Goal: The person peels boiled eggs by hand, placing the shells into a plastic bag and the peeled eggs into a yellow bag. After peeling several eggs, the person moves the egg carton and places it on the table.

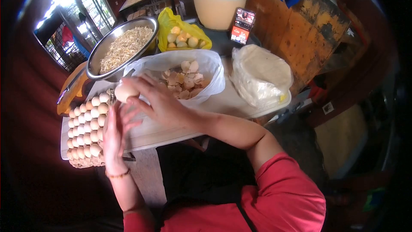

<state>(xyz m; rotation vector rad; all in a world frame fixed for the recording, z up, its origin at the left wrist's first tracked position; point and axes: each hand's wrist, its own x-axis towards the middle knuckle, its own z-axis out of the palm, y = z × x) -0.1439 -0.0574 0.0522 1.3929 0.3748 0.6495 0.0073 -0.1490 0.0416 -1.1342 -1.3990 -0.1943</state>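
Observation:
An egg (125,91) is held between the thumb and fingers of my right hand (154,101), over the near left edge of a white plastic bag. My left hand (116,131) is just below the egg, fingers apart, with nothing seen in it. Beside it on the left stands a carton tray (88,162) with rows of pale and brown eggs (87,127). Broken eggshells (184,82) lie inside the white plastic bag (216,70).
A metal bowl (91,74) of dry husks stands behind, next to a yellow bag (164,22) of small yellowish fruit-like things. Farther back are a beige container (219,11) and an upright phone (243,26). A wrapped plastic bundle (262,75) sits at the table's right.

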